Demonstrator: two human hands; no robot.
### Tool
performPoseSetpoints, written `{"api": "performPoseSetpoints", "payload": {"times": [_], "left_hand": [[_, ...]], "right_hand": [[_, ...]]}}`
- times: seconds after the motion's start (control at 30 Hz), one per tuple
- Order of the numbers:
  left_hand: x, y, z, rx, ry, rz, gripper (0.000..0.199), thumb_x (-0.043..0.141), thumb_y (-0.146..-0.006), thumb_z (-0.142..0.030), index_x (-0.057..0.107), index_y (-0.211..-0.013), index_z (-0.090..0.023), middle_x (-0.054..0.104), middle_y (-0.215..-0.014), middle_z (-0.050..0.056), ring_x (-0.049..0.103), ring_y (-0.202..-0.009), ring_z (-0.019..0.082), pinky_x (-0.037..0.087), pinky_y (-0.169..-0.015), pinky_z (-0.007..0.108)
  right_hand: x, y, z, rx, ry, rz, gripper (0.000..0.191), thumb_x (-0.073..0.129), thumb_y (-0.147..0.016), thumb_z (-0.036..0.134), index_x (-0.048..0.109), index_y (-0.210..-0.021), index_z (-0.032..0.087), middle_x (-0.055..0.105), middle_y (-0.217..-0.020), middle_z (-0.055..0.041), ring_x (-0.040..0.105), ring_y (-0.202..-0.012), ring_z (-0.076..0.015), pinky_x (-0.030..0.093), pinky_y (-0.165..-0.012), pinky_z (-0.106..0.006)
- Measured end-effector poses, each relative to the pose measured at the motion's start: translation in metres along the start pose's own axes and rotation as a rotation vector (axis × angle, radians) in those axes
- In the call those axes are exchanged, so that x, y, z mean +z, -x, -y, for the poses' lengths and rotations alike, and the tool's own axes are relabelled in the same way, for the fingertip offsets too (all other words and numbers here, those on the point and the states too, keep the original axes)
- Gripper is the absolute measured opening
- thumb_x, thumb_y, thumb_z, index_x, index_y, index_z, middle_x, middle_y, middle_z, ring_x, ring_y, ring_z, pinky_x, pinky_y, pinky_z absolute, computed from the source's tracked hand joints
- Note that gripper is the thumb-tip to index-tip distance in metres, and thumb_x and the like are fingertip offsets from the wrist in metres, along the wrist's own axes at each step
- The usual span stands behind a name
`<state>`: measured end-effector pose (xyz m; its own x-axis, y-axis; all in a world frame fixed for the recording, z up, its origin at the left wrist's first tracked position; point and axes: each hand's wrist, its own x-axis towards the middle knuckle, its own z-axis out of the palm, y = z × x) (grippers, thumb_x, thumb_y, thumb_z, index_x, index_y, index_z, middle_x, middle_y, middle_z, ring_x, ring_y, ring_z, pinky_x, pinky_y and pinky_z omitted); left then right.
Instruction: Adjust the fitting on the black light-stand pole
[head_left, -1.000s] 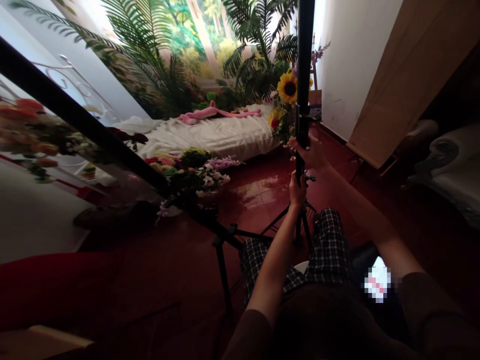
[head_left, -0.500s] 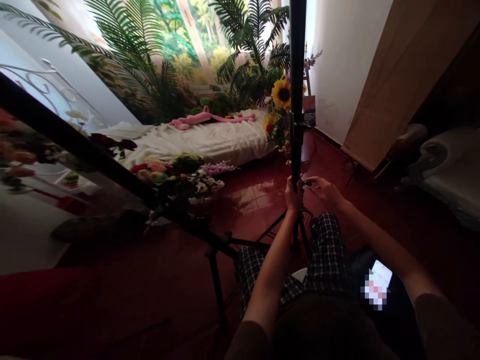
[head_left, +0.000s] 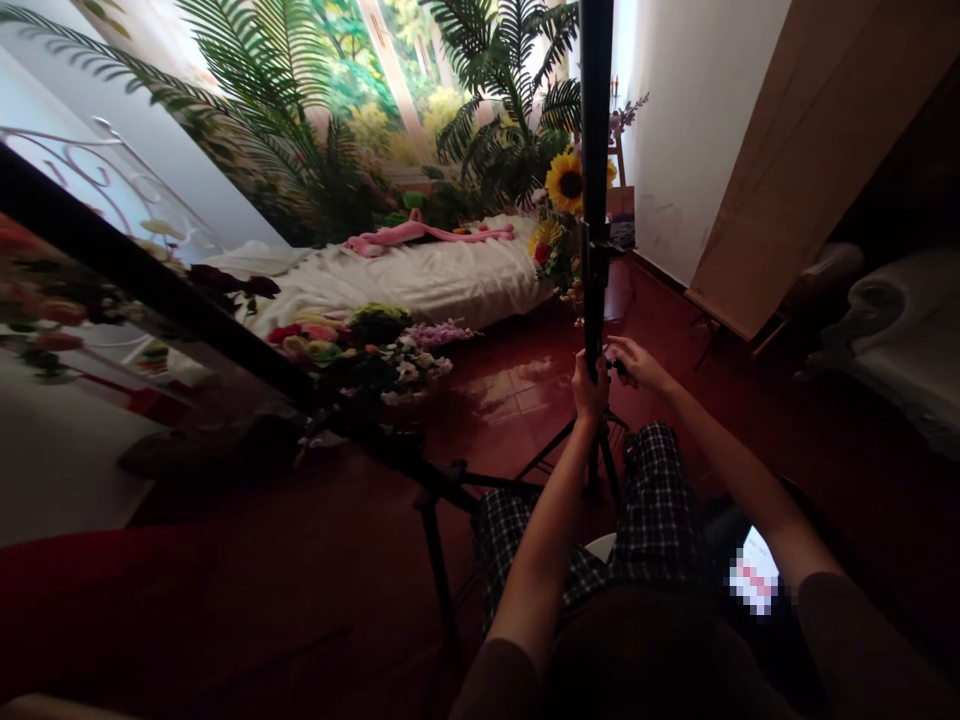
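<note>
A black stand pole (head_left: 595,180) rises upright in front of me, its spread tripod legs (head_left: 555,447) on the floor between my knees. My left hand (head_left: 590,388) is wrapped round the pole low down. Just right of it, my right hand (head_left: 636,364) has its fingers closed on a small dark clamp knob (head_left: 613,362) on the pole's side. The fingertips partly cover the knob. A second black stand (head_left: 225,330) slants across the left, apart from both hands.
A low bed with a white sheet (head_left: 442,275) bears a pink plush toy (head_left: 420,234). Artificial flowers (head_left: 375,350) and palm fronds (head_left: 495,90) surround it. A lit phone (head_left: 756,570) lies by my right thigh. An ornate sofa (head_left: 907,330) stands right, near a leaning brown board (head_left: 750,230).
My right hand has moved slightly up and left, closer to the pole, its fingers now over the knob. My right forearm covers more of the phone. My left hand keeps its grip.
</note>
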<state>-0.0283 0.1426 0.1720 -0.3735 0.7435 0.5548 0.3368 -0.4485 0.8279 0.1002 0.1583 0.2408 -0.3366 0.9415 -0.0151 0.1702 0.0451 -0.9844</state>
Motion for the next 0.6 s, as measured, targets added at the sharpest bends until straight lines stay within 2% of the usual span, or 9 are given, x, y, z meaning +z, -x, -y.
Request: {"api": "performPoseSetpoints", "payload": {"times": [0.1, 0.23, 0.47, 0.6], "left_hand": [[0.0, 0.0, 0.0, -0.015, -0.005, 0.013, 0.038, 0.044, -0.096, -0.05, 0.055, -0.116, -0.019, 0.067, -0.087, 0.006, 0.064, -0.075, 0.016, 0.047, -0.07, 0.026], [-0.002, 0.0, -0.003, -0.023, 0.02, 0.039, 0.038, 0.044, -0.096, -0.051, 0.054, -0.115, -0.019, 0.066, -0.085, 0.004, 0.063, -0.071, 0.015, 0.047, -0.068, 0.025], [-0.008, 0.001, -0.006, -0.024, 0.028, 0.098, 0.035, 0.044, -0.098, -0.048, 0.051, -0.115, -0.019, 0.066, -0.081, 0.003, 0.061, -0.064, 0.012, 0.047, -0.064, 0.023], [-0.008, -0.002, -0.012, -0.064, 0.108, 0.131, 0.038, 0.043, -0.097, -0.051, 0.05, -0.118, -0.019, 0.068, -0.087, 0.004, 0.064, -0.068, 0.012, 0.05, -0.067, 0.024]], "right_hand": [[0.004, -0.005, 0.003, 0.127, -0.122, -0.026, 0.042, 0.048, -0.096, 0.027, 0.051, -0.136, 0.015, 0.054, -0.052, 0.008, 0.042, -0.032, -0.0056, 0.029, -0.03, -0.014], [0.008, -0.007, 0.005, 0.249, -0.415, 0.011, 0.037, 0.043, -0.094, 0.013, 0.059, -0.127, 0.016, 0.063, -0.065, 0.0037, 0.046, -0.035, -0.003, 0.033, -0.03, -0.011], [0.006, -0.008, -0.005, 0.378, -0.67, 0.123, 0.029, 0.043, -0.096, 0.017, 0.06, -0.119, 0.017, 0.056, -0.051, 0.0081, 0.048, -0.035, -0.004, 0.039, -0.034, -0.006], [0.008, -0.008, -0.013, 0.379, -0.783, 0.101, 0.023, 0.042, -0.098, 0.02, 0.059, -0.113, 0.017, 0.058, -0.051, 0.0084, 0.052, -0.037, -0.0039, 0.04, -0.035, -0.006]]}}
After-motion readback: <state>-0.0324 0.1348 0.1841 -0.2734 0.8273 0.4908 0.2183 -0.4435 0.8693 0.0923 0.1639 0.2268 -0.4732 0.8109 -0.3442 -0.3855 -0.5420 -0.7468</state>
